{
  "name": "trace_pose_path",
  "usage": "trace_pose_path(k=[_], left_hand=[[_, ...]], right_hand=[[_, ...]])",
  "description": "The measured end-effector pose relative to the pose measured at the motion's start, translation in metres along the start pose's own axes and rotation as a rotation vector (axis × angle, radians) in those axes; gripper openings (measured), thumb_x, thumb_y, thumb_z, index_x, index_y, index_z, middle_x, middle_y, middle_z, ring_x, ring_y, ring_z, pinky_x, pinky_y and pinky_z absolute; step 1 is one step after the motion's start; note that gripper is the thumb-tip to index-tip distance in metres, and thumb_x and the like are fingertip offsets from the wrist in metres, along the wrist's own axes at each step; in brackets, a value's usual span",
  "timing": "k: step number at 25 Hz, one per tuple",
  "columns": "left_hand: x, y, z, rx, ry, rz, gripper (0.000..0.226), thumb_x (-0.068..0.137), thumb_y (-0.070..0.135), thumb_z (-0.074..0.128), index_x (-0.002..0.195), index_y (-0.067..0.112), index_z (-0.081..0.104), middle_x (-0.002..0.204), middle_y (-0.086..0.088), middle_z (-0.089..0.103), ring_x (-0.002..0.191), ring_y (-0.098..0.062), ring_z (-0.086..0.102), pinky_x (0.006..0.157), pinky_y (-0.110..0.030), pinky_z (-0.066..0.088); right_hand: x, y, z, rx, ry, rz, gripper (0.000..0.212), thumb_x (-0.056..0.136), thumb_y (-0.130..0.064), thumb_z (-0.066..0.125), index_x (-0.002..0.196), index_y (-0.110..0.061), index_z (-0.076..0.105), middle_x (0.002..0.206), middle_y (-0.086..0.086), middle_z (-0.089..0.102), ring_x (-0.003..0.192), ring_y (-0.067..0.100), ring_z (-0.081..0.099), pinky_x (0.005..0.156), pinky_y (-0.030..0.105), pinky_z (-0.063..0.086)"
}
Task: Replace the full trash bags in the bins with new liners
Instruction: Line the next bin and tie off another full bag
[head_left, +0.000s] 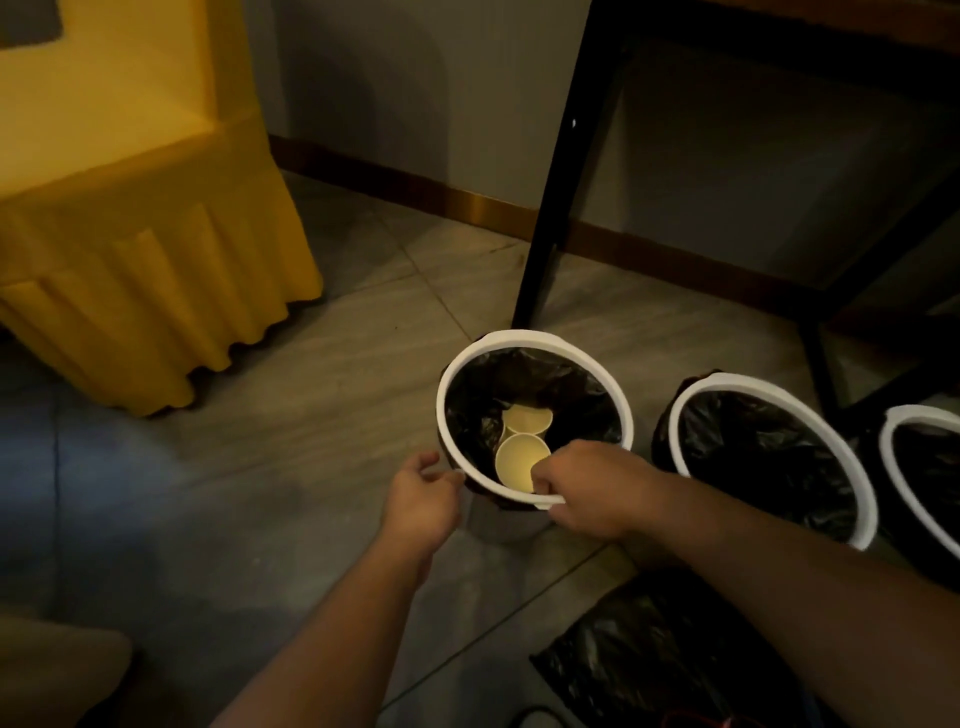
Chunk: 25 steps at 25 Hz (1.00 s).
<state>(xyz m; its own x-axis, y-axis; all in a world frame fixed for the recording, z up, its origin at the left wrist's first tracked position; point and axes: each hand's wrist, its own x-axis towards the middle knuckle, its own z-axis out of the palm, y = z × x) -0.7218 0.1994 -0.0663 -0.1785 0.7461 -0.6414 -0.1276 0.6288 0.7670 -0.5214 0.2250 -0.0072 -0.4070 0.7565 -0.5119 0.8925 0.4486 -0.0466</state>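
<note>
Three round bins with white rim rings stand in a row on the tiled floor. The nearest bin (530, 340) holds a black trash bag (550, 379) with two pale paper cups (519, 460) inside. My right hand (587, 488) grips the white ring at its near edge, fingers curled over it. My left hand (423, 499) touches the ring's left near side, fingers bent around it. The middle bin (857, 478) and the right bin (893, 431) are each lined with black plastic. A loose black bag (660, 654) lies on the floor under my right forearm.
A chair with a yellow pleated cover (130, 249) stands at the left. A black table leg (561, 176) rises just behind the nearest bin, with more black frame (815, 353) at the right. A wall with a brown skirting board (415, 187) runs behind.
</note>
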Motion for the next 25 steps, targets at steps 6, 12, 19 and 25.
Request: trace_pose_path(k=[6,12,19,25], left_hand=[[0.004,-0.009,0.009,-0.090,-0.086,-0.032,0.043,0.105,0.010,0.058,0.146,0.021,0.048,0.097,-0.006,0.075,0.087,-0.024,0.068,0.081,-0.042,0.056],[0.012,-0.012,0.013,-0.235,0.005,-0.048,0.054,0.100,0.006,0.066,0.148,0.019,0.044,0.106,-0.014,0.075,0.096,-0.025,0.073,0.080,-0.038,0.063],[0.005,-0.007,0.017,-0.207,0.054,-0.055,0.010,0.100,0.002,0.067,0.108,0.008,0.065,0.092,-0.010,0.072,0.077,-0.018,0.067,0.068,-0.029,0.058],[0.006,-0.003,0.012,-0.179,0.091,0.002,0.008,0.100,0.005,0.068,0.107,0.008,0.067,0.088,-0.008,0.075,0.078,-0.017,0.067,0.068,-0.029,0.057]], right_hand=[[0.019,-0.001,-0.020,0.006,-0.142,-0.057,0.013,0.085,-0.026,0.073,0.095,-0.028,0.065,0.091,-0.006,0.066,0.085,0.019,0.064,0.073,0.036,0.057],[-0.008,0.011,-0.032,0.239,0.006,-0.084,0.012,0.087,-0.026,0.073,0.095,-0.033,0.067,0.089,-0.012,0.066,0.081,0.008,0.064,0.072,0.034,0.058],[-0.032,0.045,-0.112,0.389,0.248,-0.131,0.035,0.089,-0.018,0.078,0.103,-0.047,0.066,0.090,-0.023,0.070,0.081,-0.007,0.066,0.067,0.025,0.053],[-0.019,0.074,-0.147,0.468,0.667,-0.098,0.025,0.092,-0.025,0.078,0.110,-0.040,0.068,0.096,-0.015,0.070,0.087,-0.011,0.064,0.072,0.019,0.049]])
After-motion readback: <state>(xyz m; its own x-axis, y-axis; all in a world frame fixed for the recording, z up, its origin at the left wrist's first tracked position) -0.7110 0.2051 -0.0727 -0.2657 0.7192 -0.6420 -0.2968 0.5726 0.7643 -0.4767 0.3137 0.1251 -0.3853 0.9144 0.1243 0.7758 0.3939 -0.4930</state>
